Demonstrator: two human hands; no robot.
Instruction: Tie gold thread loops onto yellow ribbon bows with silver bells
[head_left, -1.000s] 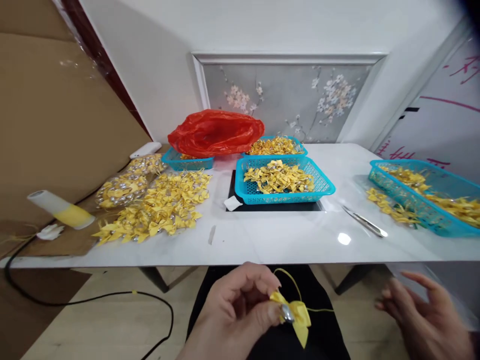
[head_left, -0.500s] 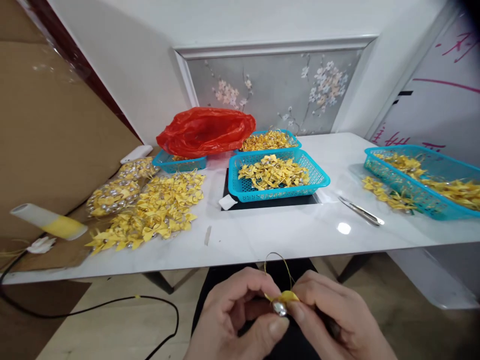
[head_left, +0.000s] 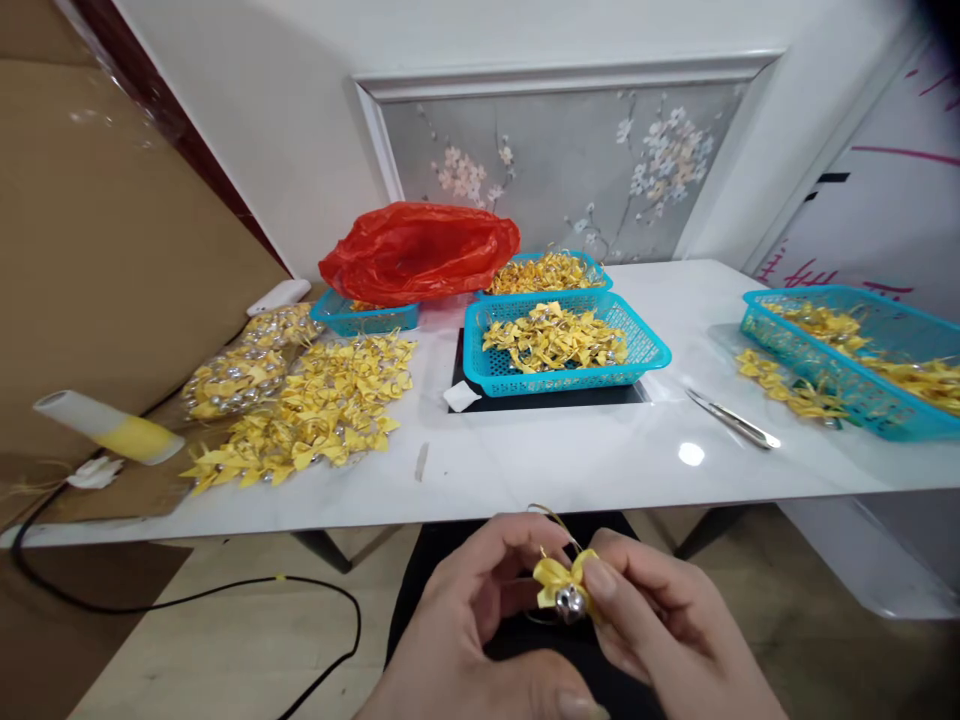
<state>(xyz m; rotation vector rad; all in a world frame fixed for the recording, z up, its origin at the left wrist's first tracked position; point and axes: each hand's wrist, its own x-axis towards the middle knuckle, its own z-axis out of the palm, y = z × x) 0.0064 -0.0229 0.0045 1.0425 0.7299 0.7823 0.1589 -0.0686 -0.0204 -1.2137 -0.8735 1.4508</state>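
Note:
In front of my lap, my right hand (head_left: 660, 610) pinches a yellow ribbon bow (head_left: 553, 578) between thumb and fingers. Silver bells (head_left: 570, 602) sit at the bow's lower side, facing me. A thin gold cord loop (head_left: 551, 516) rises behind it. My left hand (head_left: 476, 615) is beside the bow, its thumb spread low and away from the index finger. The left index fingertip is close to the cord; whether it touches is hard to see. Both hands are below the front edge of the white table (head_left: 495, 470).
A blue basket (head_left: 480, 375) of yellow bows stands mid-table, with another basket (head_left: 604, 275) behind. A red plastic bag (head_left: 352, 255) rests on a third. Loose bows (head_left: 322, 410) lie left. Metal tweezers (head_left: 731, 418) lie near the right basket (head_left: 847, 400). A black cable (head_left: 225, 592) loops at the left.
The bow has turned, so its petals and bells now face me. My left thumb has moved down off the bell, while my right hand keeps its pinch. The view has shifted slightly.

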